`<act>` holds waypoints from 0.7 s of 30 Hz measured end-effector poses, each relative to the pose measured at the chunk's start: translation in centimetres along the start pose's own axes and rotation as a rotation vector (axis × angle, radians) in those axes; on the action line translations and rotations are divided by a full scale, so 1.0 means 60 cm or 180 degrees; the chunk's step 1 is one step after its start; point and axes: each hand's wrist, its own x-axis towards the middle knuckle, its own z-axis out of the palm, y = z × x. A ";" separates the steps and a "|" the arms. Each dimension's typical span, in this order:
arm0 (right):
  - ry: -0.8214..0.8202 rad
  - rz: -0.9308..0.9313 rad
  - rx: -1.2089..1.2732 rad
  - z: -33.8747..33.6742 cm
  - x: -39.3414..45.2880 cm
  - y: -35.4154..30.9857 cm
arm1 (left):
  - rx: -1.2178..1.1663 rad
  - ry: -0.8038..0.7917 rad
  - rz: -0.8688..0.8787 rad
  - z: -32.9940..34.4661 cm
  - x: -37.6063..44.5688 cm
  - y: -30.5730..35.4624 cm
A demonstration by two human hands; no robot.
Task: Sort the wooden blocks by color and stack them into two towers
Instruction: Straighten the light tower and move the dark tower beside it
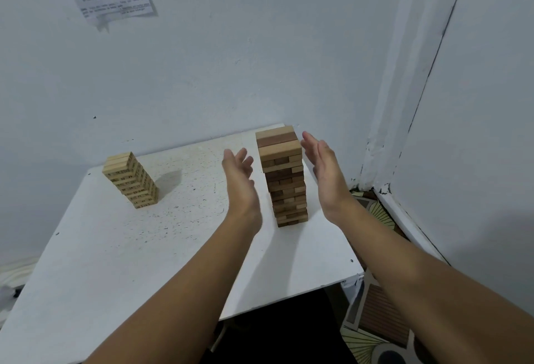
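A tall tower of darker, brown-toned wooden blocks (284, 176) stands near the back right of the white table (115, 248). A shorter tower of pale blocks with printed marks (130, 180) stands at the back left. My left hand (239, 174) is held flat just left of the tall tower, palm facing it, a small gap between them. My right hand (323, 167) is held flat on the tower's right side, also apart from it. Both hands hold nothing.
The table sits in a corner of pale walls; a paper note (115, 5) is stuck high on the back wall. The table's right edge (346, 248) drops to a patterned floor (372, 320). A dark gap lies below the front edge.
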 end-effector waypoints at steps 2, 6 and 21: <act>0.0029 0.0144 -0.0132 -0.031 -0.001 0.012 | 0.0532 0.0007 0.0032 -0.036 0.007 -0.006; -0.0507 0.0546 -0.1348 -0.100 0.000 0.050 | 0.2314 -0.0757 -0.0091 -0.108 0.038 -0.033; -0.1351 0.0773 -0.3298 -0.096 0.024 0.065 | 0.3785 -0.1364 -0.0007 -0.086 0.071 -0.082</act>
